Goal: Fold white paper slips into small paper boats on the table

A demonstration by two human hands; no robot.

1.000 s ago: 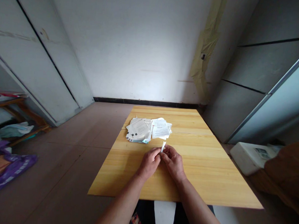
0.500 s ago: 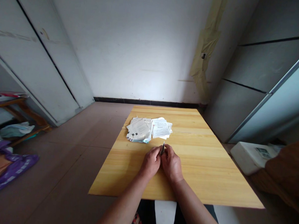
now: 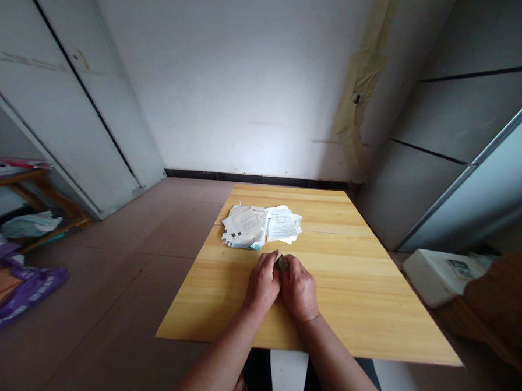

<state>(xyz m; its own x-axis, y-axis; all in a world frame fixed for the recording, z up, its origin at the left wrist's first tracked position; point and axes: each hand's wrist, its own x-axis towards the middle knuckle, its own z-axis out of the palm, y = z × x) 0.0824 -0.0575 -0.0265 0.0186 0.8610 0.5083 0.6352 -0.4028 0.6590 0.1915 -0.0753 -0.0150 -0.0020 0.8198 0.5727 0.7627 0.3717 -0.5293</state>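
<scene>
My left hand [image 3: 263,282] and my right hand [image 3: 300,287] are close together over the near half of the wooden table [image 3: 353,282]. Between them, both sets of fingers grip a small dark, thin piece [image 3: 282,263] with a pale edge. Its kind is hard to make out, since the fingers cover most of it. Just beyond my hands lies a loose pile of papers [image 3: 244,224] with a plastic-looking sheet among them. Touching or nearly touching it on the right is a smaller stack of printed sheets [image 3: 282,226].
A white box [image 3: 434,277] stands right of the table, beside a brown cloth [image 3: 505,290]. On the left are a wooden shelf [image 3: 62,229] and a purple bag [image 3: 33,283] on the floor. A white wall [image 3: 249,90] rises beyond the table.
The dark piece between my fingers has tilted and now shows a broader, lower face instead of a narrow upright point. My hands have barely shifted; the papers lie as before.
</scene>
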